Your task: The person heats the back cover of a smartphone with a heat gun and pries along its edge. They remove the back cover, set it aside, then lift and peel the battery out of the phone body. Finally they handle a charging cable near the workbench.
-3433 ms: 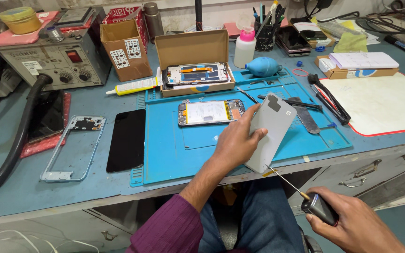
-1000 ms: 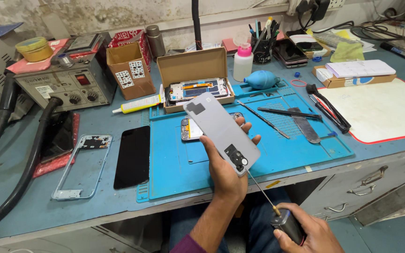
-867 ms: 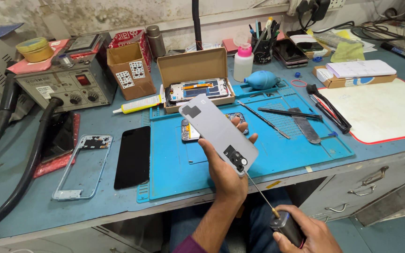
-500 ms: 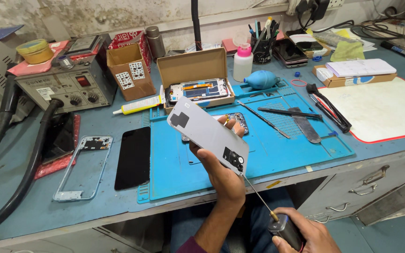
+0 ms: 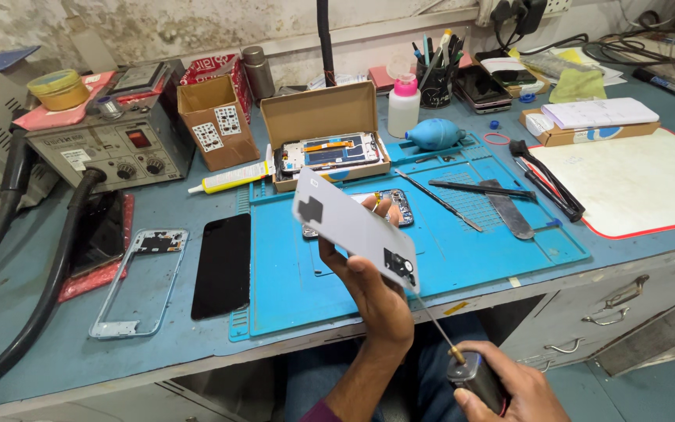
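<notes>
Across the worn blue bench (image 5: 33, 355), set against a stained, peeling wall, a bright blue silicone mat (image 5: 501, 242) filled the middle, ribbed along its edges. At the centre of your view, your left hand (image 5: 373, 285) held a pale grey phone back cover (image 5: 353, 229) tilted above the mat, fingers wrapped round its lower edge, its smooth matte face marked by two dark patches. At five o'clock, below the bench edge, your right hand (image 5: 509, 387) was closed on a dark, rounded screwdriver handle (image 5: 474, 375), whose thin metal shaft ran up to touch the cover's lower corner. Behind the cover at twelve o'clock, an opened phone (image 5: 396, 205) lay on the mat, partly hidden. At eleven o'clock stood an open cardboard box (image 5: 322, 129) holding phone parts. At nine o'clock lay a glossy black screen (image 5: 223, 264) and, beside it, a bare metal phone frame (image 5: 141, 281). At ten o'clock sat a boxy grey rework station (image 5: 107, 144) with knobs, thick black hoses curving from that side. At two o'clock lay a white pad (image 5: 634, 184) edged in red.
</notes>
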